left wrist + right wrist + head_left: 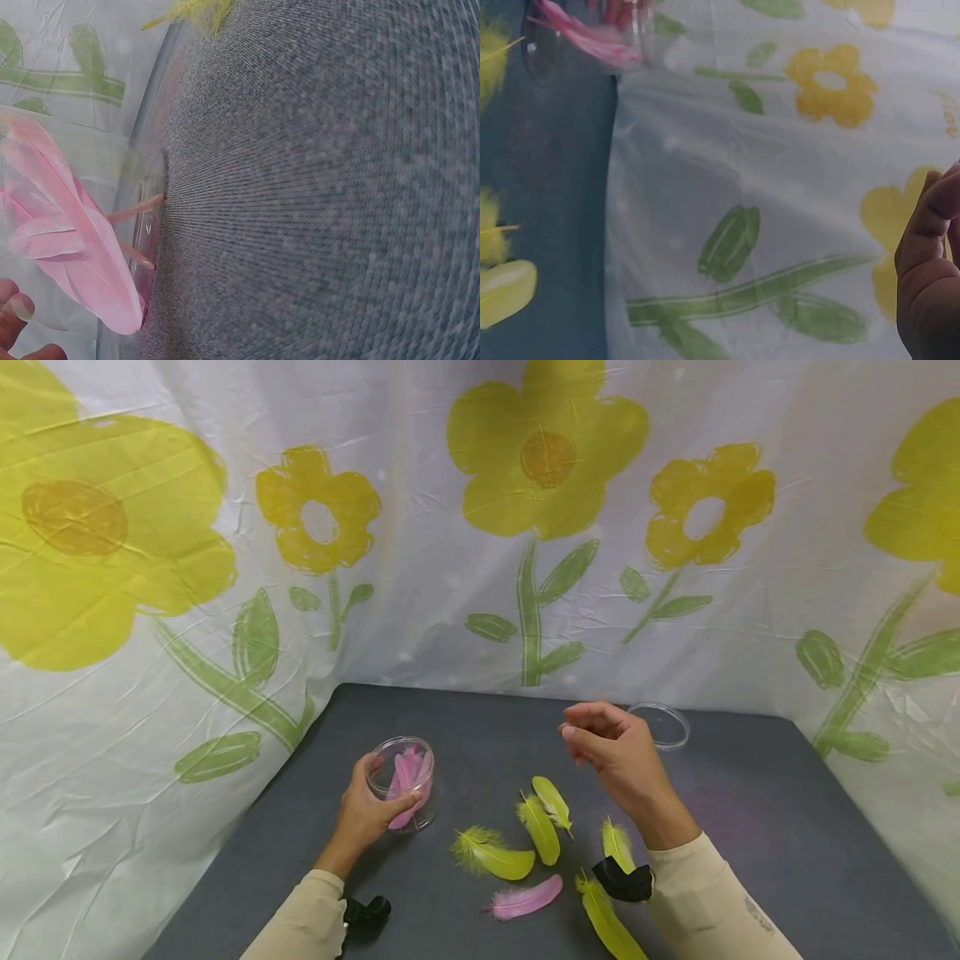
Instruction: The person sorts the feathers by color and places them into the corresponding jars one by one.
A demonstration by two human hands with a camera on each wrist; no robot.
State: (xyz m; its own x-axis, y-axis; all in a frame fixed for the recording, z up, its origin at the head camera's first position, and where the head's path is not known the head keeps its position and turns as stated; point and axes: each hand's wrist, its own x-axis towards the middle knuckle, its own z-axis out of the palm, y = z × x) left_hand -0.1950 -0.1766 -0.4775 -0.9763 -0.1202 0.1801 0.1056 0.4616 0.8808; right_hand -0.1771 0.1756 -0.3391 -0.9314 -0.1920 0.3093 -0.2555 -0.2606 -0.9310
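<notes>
Nearest, on the dark table [810, 860]: a yellow feather [609, 920], then, slightly beyond and to its left, a loose pink feather [525, 899], with long axis roughly left to right, quill end left, broad tip a little farther back. Lies frontward and left of the right hand [621, 764], frontward and right of the left hand [367, 810], roughly midway between both. Next, more yellow feathers [542, 835]. Farther left, fingers and thumb clamped around a clear jar [426, 814] with pink feathers [407, 777] inside. Beyond, on the right, bent fingers close to the thumb, raised, nothing visible between. Farthest, a clear round lid [664, 727], before a flowered cloth [420, 610].
</notes>
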